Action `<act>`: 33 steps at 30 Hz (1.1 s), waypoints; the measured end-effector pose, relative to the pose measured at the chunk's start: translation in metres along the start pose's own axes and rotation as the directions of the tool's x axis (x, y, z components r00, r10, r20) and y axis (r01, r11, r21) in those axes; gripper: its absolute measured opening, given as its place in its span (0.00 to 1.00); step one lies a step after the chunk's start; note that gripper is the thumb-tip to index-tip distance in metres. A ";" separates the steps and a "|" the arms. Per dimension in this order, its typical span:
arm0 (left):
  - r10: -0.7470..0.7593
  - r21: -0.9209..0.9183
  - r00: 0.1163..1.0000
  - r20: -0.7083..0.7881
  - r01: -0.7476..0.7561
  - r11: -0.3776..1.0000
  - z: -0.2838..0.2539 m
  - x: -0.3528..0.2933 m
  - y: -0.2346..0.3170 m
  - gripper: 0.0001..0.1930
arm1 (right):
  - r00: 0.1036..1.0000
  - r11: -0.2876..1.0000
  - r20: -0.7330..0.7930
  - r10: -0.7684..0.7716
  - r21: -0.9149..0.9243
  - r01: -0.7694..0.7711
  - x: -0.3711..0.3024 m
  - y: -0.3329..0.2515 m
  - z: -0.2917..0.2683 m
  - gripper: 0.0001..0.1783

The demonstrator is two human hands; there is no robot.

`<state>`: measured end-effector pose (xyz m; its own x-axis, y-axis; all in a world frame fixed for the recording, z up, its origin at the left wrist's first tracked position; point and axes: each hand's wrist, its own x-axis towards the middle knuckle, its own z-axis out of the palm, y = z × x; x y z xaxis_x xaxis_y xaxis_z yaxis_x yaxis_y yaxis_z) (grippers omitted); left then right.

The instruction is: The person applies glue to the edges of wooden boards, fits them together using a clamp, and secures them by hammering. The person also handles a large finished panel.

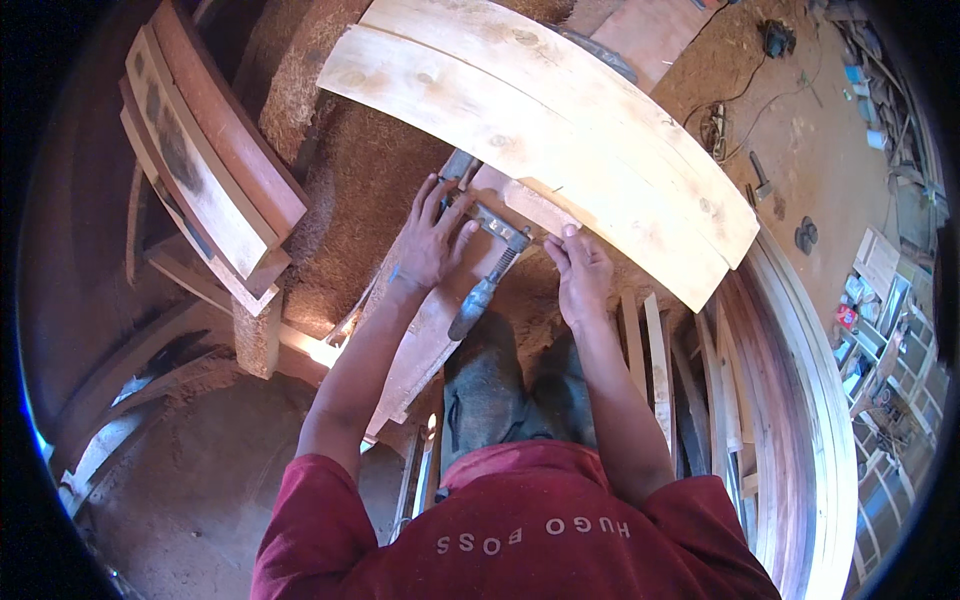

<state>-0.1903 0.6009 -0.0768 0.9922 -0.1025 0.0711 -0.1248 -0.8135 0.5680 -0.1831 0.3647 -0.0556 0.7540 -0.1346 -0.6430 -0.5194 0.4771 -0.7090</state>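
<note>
A large pale curved board (545, 105), made of joined planks, lies ahead of me. At its near edge is a metal screw clamp (495, 225) with a worn blue-grey handle (473, 308) pointing back toward my legs. My left hand (433, 240) is on the clamp's left end, its fingers bent over the metal and somewhat apart. My right hand (583, 275) has its thumb and fingers closed at the board's near edge, to the right of the clamp; its fingertips are partly hidden. Below the clamp lies a dusty plank (415, 350).
Curved wooden pieces (205, 160) are stacked on the left beside heaped sawdust (350, 190). Long bent boards (800, 400) and upright strips (658, 350) stand at my right. On the far-right floor lie a hammer (761, 175), cables (715, 130) and a dark power tool (776, 38).
</note>
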 end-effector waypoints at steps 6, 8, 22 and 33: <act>-0.010 0.014 1.000 0.002 0.010 1.000 0.002 -0.002 -0.002 0.21 | 0.996 0.999 -0.078 0.047 0.019 -0.046 -0.001 -0.001 0.010 0.08; -0.010 0.018 1.000 0.003 0.010 1.000 0.002 -0.001 -0.001 0.21 | 0.997 0.999 -0.071 0.038 0.030 -0.036 0.000 0.002 0.008 0.10; 0.006 0.048 1.000 0.012 -0.006 0.999 0.000 0.003 0.002 0.23 | 0.958 0.681 0.063 0.280 -0.717 -0.152 -0.094 0.111 0.001 0.26; -0.541 -0.277 0.841 -0.001 0.519 0.808 0.001 0.001 0.006 0.38 | 0.930 0.884 0.167 0.326 -0.401 -0.238 -0.095 0.088 0.006 0.18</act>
<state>-0.1898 0.5957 -0.0739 0.9020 0.3542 -0.2467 0.4147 -0.5523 0.7232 -0.2986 0.4247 -0.0551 0.5991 0.1757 -0.7811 -0.8004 0.1057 -0.5901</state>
